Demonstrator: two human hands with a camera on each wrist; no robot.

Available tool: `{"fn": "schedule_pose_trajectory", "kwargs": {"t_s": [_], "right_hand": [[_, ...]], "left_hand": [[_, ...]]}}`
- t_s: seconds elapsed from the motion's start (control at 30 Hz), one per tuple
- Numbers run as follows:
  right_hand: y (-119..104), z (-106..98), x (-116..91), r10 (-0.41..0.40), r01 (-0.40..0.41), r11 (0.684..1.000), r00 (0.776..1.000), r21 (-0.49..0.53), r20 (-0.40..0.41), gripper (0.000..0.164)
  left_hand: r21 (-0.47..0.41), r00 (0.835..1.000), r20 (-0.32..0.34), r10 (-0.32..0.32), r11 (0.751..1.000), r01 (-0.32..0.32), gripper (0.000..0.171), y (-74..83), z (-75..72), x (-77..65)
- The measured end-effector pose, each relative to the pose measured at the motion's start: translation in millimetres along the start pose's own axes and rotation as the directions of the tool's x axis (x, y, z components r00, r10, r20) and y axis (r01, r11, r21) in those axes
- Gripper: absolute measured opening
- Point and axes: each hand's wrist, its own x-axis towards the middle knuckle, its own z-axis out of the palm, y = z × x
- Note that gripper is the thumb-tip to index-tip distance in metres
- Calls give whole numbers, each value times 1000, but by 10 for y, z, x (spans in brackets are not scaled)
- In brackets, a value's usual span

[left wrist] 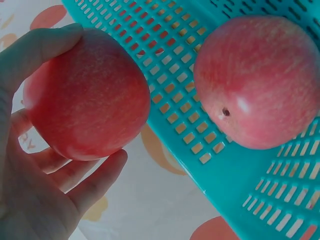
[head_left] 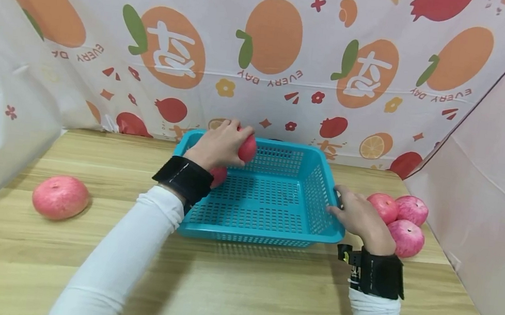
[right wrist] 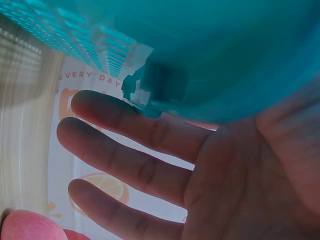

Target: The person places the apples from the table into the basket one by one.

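Observation:
My left hand (head_left: 217,147) grips a red apple (head_left: 247,149) over the back left part of a teal plastic basket (head_left: 255,233). In the left wrist view, thumb and fingers curve round this apple (left wrist: 90,97), and a second apple (left wrist: 257,82) lies inside the basket against its perforated wall. From the head that second apple (head_left: 218,176) shows partly behind my left wrist. My right hand (head_left: 360,217) holds the basket's right rim, thumb at the inner side. The right wrist view shows several fingers (right wrist: 127,160) stretched out beneath the rim.
To the right of my right hand sit three more apples, a red one (head_left: 383,208) and two streaked pink ones, one behind (head_left: 412,209) and one in front (head_left: 406,238). A large pinkish round fruit (head_left: 61,197) rests on the wooden table (head_left: 237,291) at left. A fruit-print cloth (head_left: 264,112) hangs behind.

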Motion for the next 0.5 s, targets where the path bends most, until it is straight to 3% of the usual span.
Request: {"fn": "schedule_pose_trajectory", "kwargs": {"t_s": [0.2, 0.5], "right_hand": [[1, -2, 2, -1, 1, 1000, 1000, 1, 2, 60], [2, 0, 7, -2, 2, 1000, 1000, 2, 2, 59]], "left_hand": [[-7, 1000, -1, 2, 1000, -2, 69, 9, 48, 34], [7, 998, 54, -28, 1000, 27, 72, 24, 123, 77]]}}
